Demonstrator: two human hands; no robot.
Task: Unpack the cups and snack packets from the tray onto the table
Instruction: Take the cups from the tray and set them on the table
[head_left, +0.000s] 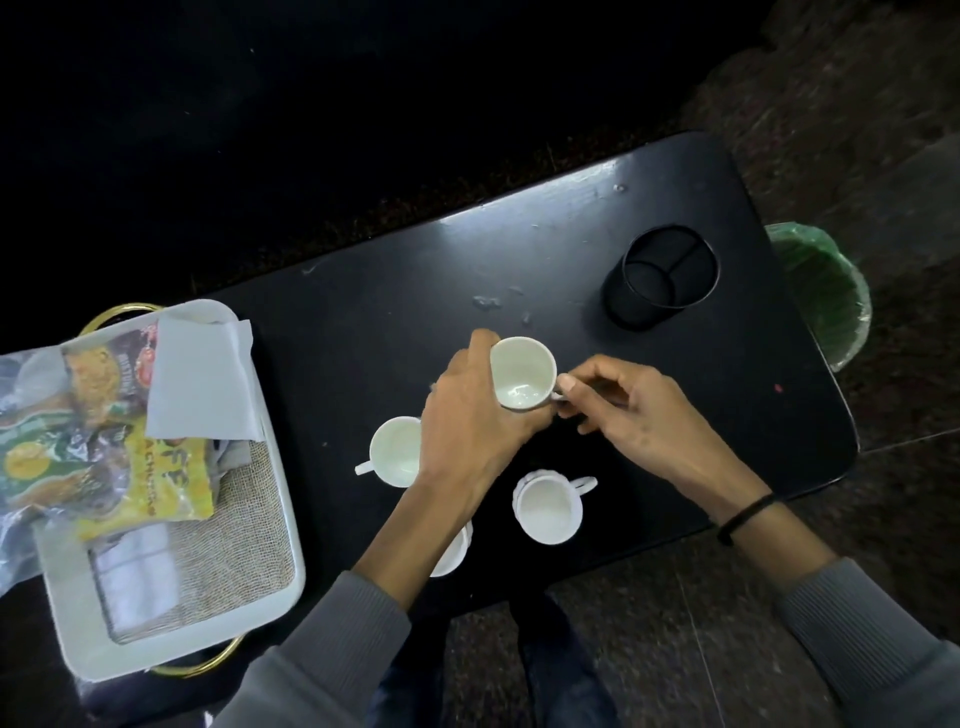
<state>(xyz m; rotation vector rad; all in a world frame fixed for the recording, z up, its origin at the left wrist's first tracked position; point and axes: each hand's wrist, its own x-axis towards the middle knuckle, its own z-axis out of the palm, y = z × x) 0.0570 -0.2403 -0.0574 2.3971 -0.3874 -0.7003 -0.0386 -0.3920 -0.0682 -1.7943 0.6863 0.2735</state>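
Far left of both hands, the white tray (280, 519) holds the snack packets (104, 441) and a folded paper (200, 379). A cup (396, 451) stands just left of the left hand (467, 421), which wraps around a raised cup (522, 371). Another cup (548, 506) sits below, between the wrists. The right hand (623, 405) pinches the raised cup's handle. A black mesh holder (665, 275) stands beyond it.
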